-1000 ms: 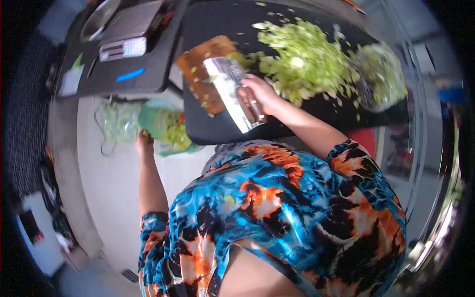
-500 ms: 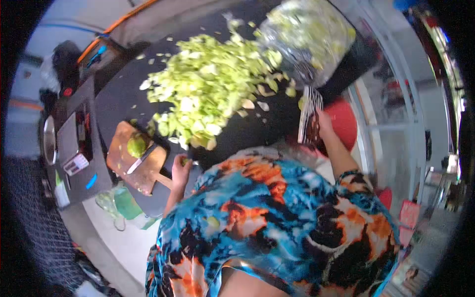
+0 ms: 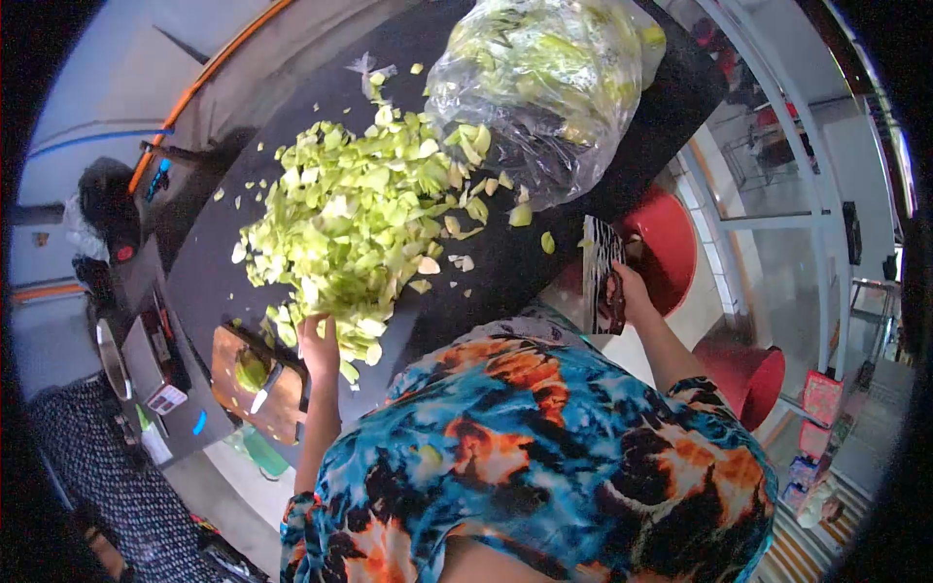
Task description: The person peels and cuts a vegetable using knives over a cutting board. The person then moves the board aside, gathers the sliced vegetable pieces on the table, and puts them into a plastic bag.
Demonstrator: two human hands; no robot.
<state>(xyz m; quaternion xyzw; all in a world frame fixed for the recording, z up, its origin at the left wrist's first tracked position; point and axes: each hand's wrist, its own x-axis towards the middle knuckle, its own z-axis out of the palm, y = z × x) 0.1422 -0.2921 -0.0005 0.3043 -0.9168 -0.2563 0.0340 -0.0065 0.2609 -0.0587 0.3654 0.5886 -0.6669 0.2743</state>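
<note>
Half a second earlier I saw the left hand beside the chopping board; now it was at the near edge of the chopped vegetables, heaped on the bench. Its fingertips were hard to make out, so I couldn't tell whether it gripped any. At the near right, the right hand grasped a metal tool, which partly blocked a red tub. My view cut off the plastic bag at the far side; a knife lay on the board.
</note>
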